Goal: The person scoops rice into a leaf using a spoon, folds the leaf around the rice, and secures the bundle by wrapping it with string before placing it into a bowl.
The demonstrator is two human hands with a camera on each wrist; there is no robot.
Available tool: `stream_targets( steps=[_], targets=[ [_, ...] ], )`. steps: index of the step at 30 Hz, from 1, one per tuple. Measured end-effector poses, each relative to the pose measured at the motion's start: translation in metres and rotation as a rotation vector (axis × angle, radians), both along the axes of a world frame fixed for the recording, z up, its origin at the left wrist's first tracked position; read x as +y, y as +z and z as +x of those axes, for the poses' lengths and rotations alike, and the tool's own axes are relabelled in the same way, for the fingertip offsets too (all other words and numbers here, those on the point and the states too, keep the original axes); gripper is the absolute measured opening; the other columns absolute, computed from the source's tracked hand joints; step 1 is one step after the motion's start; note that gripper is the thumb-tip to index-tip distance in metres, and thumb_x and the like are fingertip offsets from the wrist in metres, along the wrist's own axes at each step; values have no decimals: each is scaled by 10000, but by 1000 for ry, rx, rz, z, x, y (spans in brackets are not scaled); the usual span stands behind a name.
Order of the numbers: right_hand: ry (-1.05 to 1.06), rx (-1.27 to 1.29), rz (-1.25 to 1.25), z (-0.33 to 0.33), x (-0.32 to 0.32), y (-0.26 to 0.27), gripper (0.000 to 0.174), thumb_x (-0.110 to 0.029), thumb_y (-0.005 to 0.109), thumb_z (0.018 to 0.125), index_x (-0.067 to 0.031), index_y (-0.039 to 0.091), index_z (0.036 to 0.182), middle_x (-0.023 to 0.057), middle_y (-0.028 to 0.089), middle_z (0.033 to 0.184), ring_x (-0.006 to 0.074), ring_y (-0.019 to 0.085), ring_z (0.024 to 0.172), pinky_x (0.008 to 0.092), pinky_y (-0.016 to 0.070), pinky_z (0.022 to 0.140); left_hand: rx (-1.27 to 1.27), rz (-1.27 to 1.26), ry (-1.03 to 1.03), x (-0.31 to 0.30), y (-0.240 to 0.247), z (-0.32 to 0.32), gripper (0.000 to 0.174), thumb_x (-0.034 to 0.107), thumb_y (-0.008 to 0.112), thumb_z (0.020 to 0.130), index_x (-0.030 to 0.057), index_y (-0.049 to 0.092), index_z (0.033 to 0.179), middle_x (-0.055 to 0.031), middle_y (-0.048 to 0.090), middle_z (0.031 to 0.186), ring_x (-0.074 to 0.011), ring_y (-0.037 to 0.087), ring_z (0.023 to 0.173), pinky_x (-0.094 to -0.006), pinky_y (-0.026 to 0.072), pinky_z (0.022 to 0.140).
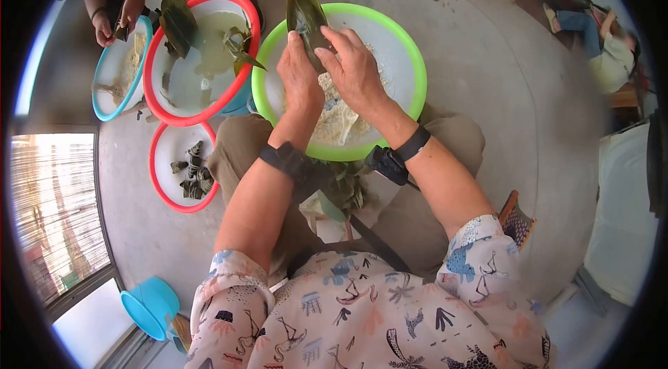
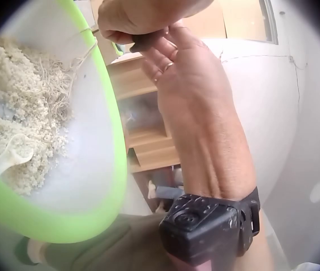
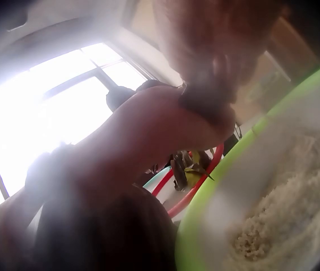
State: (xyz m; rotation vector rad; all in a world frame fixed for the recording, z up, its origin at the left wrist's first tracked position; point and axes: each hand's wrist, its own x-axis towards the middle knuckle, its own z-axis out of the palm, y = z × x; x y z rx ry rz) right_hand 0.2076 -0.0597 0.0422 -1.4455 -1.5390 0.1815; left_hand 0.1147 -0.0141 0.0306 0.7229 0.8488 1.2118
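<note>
A broad dark green leaf (image 1: pixel 305 12), pointed at its far end, is held up over the far part of a green-rimmed basin (image 1: pixel 418 66). My left hand (image 1: pixel 300 78) grips its near end, thumb in front and the other fingers hidden behind. On the other side, my right hand (image 1: pixel 353 71) pinches the leaf's right edge with thumb and fingers. Pale rice (image 1: pixel 334 106) fills the basin's middle, below both hands. A white spoon (image 2: pixel 12 154) lies in the rice in the left wrist view, near some thin pale strings (image 2: pixel 64 84).
Left of me stands a red-rimmed basin (image 1: pixel 255 21) of water with leaves. Below it, another red-rimmed basin (image 1: pixel 154 174) holds several wrapped leaf dumplings (image 1: pixel 193 170). Another person's hands (image 1: pixel 129 14) work over a blue-rimmed basin (image 1: pixel 103 113). Leaves (image 1: pixel 344 188) lie between my knees.
</note>
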Motion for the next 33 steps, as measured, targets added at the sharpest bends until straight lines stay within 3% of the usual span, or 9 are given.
stream_targets(
  steps=[11, 15, 20, 24, 29, 33],
  targets=[
    [3, 149, -25, -3, 1, -3, 392, -197, 556, 932, 60, 525, 1227, 197, 574, 1009, 362, 589, 919, 420, 478, 767, 121, 51, -4, -6, 6, 0, 410, 349, 436, 1021, -16, 622, 1017, -29, 610, 887, -102, 534, 771, -266, 451, 682],
    [-10, 183, -51, 0, 2, -2, 401, -214, 554, 936, 64, 527, 1223, 192, 582, 984, 360, 591, 906, 421, 476, 763, 39, 44, 20, -6, -4, 7, 409, 347, 441, 1021, -16, 629, 999, -20, 603, 863, -96, 524, 752, -267, 447, 672],
    [-18, 279, -75, 5, 4, 2, 349, -278, 542, 946, -1, 593, 1153, 181, 583, 959, 349, 586, 854, 425, 465, 743, 98, 84, -11, -6, -12, 6, 409, 339, 450, 1020, -23, 631, 957, -8, 580, 810, -85, 491, 732, -258, 429, 660],
    [10, 209, -165, 14, 6, 4, 320, -297, 543, 944, -40, 621, 1118, 164, 576, 928, 333, 578, 845, 425, 457, 726, 124, 81, -21, -10, -13, 7, 408, 336, 457, 1018, -25, 631, 938, -6, 576, 800, -85, 481, 730, -258, 425, 658],
    [-129, 6, -60, 12, 6, 10, 302, -295, 551, 937, -49, 649, 1083, 128, 560, 885, 316, 571, 867, 424, 458, 740, 107, 81, -30, -6, -16, 6, 400, 368, 446, 1019, 12, 629, 1000, -2, 595, 829, -74, 515, 696, -250, 441, 624],
    [-85, 80, -113, 20, 8, 7, 306, -298, 559, 935, -51, 651, 1090, 136, 567, 916, 313, 572, 875, 413, 461, 767, 85, 27, -69, -10, -13, 7, 390, 367, 455, 1015, 14, 619, 1012, -3, 593, 838, -74, 514, 703, -251, 442, 628]
  ],
)
